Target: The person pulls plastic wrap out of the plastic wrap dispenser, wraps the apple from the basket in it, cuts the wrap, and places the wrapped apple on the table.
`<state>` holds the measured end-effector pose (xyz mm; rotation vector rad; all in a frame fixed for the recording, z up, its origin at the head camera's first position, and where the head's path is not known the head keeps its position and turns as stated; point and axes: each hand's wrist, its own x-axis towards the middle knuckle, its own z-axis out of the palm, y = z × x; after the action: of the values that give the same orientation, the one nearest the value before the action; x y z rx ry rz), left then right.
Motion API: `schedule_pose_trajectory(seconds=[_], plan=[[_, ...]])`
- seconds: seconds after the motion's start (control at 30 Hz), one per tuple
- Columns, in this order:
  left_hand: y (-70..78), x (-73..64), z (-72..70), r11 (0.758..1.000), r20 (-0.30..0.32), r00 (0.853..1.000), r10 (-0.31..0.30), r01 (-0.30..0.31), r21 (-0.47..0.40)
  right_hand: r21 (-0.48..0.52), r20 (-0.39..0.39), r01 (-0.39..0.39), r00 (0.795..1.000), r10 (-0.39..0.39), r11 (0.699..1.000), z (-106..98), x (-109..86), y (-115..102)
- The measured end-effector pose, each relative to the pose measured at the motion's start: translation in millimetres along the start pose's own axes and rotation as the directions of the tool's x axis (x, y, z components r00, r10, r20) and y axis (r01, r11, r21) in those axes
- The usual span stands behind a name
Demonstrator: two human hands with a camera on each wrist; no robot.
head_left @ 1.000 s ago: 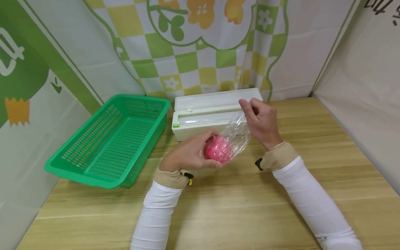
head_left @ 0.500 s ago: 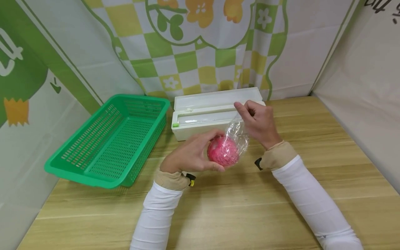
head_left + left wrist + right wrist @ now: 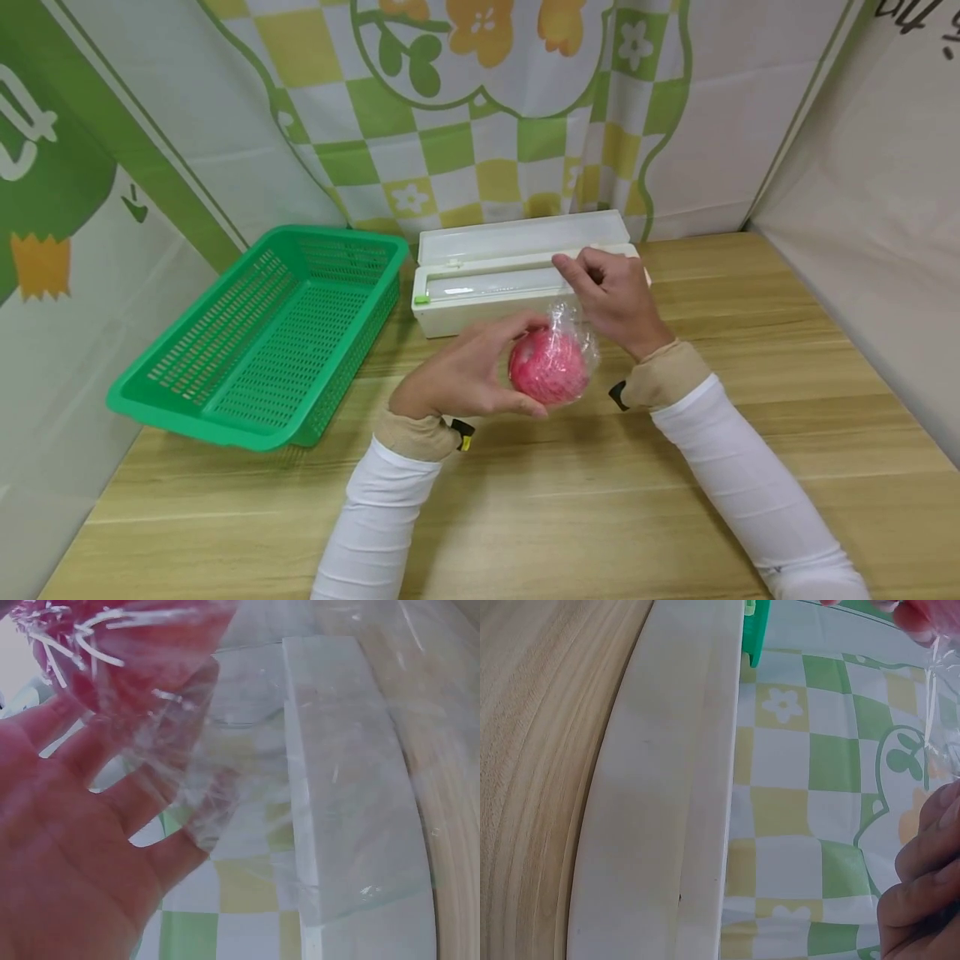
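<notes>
In the head view, my left hand point(image 3: 472, 371) holds a pinkish-red apple point(image 3: 551, 371) between thumb and fingers, above the table. Clear plastic wrap point(image 3: 567, 315) covers the apple and gathers toward my right hand point(image 3: 618, 300). That right hand has its fingers curled and grips the loose end of the film. Up close in the left wrist view, the apple point(image 3: 150, 645) shows glossy creases in the film, which also drapes over the fingers. Behind both hands lies a white plastic wrap dispenser point(image 3: 480, 318) with its lid up, partly hidden by the right hand.
A green perforated basket point(image 3: 352, 367) stands to the left on the wooden table point(image 3: 570, 517). The dispenser has a light green slider point(image 3: 422, 299) at its left end. A checkered curtain point(image 3: 450, 154) hangs behind the table, with fabric walls on both sides.
The apple has turned and shifted right and slightly down with my left hand. My right hand has come left and a little lower, and the stretch of film between the hands is shorter.
</notes>
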<state>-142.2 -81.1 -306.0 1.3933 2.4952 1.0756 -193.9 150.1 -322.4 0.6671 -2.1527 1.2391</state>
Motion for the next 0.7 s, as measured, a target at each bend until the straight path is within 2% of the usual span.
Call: schedule_pose_trajectory(seconds=[0.1,0.37,0.57,0.7], plan=[[0.8,1.4,1.3,1.000,-0.007,1.000,0.013,-0.013,-0.020,0.002,0.011,0.006,1.000,-0.006,1.000,-0.3,0.2,0.0],[1.8,1.9,2.9,0.994,-0.049,0.999,-0.001,-0.004,-0.110,0.044,0.069,0.009,0.998,-0.012,0.999,2.3,-0.1,1.0],[3.4,2.5,2.7,0.994,-0.062,0.995,0.072,-0.077,-0.075,0.057,0.120,-0.035,0.992,0.028,0.998,5.5,-2.6,-1.2],[4.4,3.4,2.8,0.995,-0.057,0.994,0.091,-0.093,-0.039,0.052,0.150,-0.066,0.987,0.058,0.996,7.8,-4.6,-2.8]])
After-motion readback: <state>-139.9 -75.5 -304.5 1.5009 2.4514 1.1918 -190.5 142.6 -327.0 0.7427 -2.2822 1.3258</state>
